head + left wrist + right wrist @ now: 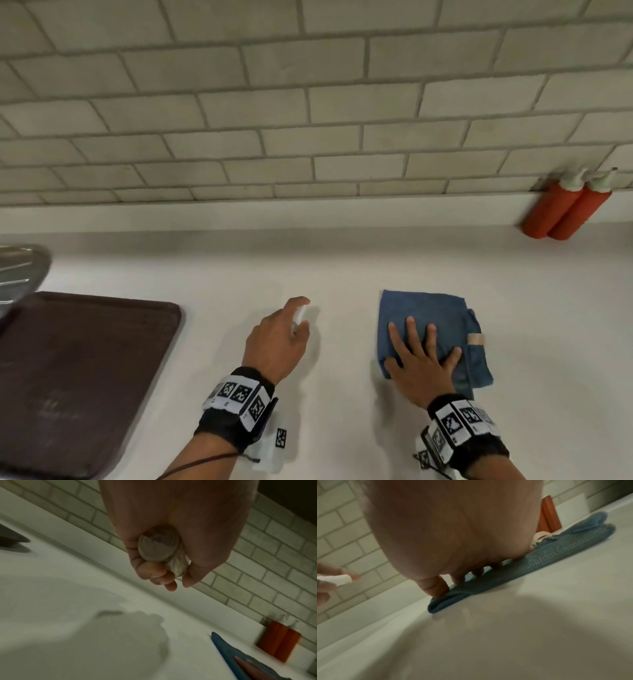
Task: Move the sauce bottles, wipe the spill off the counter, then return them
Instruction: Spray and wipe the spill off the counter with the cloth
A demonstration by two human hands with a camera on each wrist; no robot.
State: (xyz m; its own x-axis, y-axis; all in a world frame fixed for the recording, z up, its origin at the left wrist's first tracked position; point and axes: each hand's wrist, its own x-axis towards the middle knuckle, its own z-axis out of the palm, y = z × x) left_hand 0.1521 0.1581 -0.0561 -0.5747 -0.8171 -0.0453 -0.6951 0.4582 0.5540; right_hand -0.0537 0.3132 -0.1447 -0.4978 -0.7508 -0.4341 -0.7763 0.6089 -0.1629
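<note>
Two orange sauce bottles (565, 209) with white nozzle caps stand side by side against the tiled wall at the far right; they also show in the left wrist view as orange sauce bottles (279, 641). A folded blue cloth (435, 329) lies flat on the white counter (342, 270). My right hand (423, 356) presses on the cloth with straight, spread fingers. My left hand (277, 339) hovers over the counter to the cloth's left, its fingers curled round a small clear spray bottle (159, 545) with a white top (299, 315).
A dark brown tray (78, 377) lies at the front left of the counter. Above it, at the left edge, shows part of a metal pan or bowl (20, 267). A tiled wall (308, 120) backs the counter.
</note>
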